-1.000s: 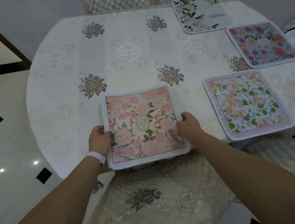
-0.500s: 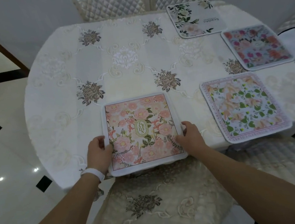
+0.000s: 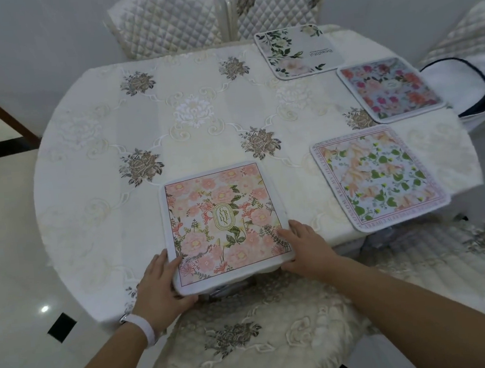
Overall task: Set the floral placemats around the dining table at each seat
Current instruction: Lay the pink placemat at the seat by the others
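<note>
A pink floral placemat with a gold oval emblem lies at the near edge of the dining table, its front rim slightly over the edge. My left hand grips its near left corner. My right hand rests on its near right corner, fingers flat. Three more placemats lie on the right side: a peach and green one, a red and pink one, and a white one with green leaves.
A chair with an embroidered cream cushion stands right below me. Two quilted chair backs stand at the far side, another chair at the right. A white bag with dark trim sits at the far right.
The pink placemat has slid a little further onto the table and flattened, both hands staying on its near corners. My view has tilted, showing more of the far chairs.
</note>
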Demonstrator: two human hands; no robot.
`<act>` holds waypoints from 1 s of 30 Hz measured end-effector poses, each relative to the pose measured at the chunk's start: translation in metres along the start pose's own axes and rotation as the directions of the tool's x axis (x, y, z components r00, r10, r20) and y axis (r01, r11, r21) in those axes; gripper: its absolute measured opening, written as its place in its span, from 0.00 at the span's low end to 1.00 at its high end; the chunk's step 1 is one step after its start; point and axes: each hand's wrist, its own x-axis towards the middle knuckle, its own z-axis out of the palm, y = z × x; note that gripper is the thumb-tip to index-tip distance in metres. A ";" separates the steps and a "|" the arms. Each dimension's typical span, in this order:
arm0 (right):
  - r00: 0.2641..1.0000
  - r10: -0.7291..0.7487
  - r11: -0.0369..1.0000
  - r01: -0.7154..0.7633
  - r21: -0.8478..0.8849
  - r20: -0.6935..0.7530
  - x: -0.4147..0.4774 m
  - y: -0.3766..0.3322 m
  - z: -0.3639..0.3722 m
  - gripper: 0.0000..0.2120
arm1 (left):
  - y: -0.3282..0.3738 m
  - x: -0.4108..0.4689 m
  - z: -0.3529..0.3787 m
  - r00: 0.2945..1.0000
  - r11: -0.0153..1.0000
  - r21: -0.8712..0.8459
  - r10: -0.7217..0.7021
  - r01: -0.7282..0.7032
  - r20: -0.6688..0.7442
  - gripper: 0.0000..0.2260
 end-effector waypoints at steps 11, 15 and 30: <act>0.998 -0.013 0.998 0.008 -0.066 -0.069 0.000 -0.002 0.004 0.36 | -0.005 0.001 0.002 0.999 0.999 0.013 0.030 -0.030 -0.022 0.44; 0.997 -0.011 0.996 0.005 -0.084 -0.073 0.001 -0.003 0.004 0.36 | -0.006 0.002 0.003 1.000 1.000 0.015 0.024 -0.024 -0.015 0.44; 0.998 0.057 0.996 -0.055 -0.065 0.032 -0.013 -0.016 -0.007 0.31 | 0.005 -0.015 -0.004 0.996 0.999 -0.018 0.048 -0.050 -0.072 0.37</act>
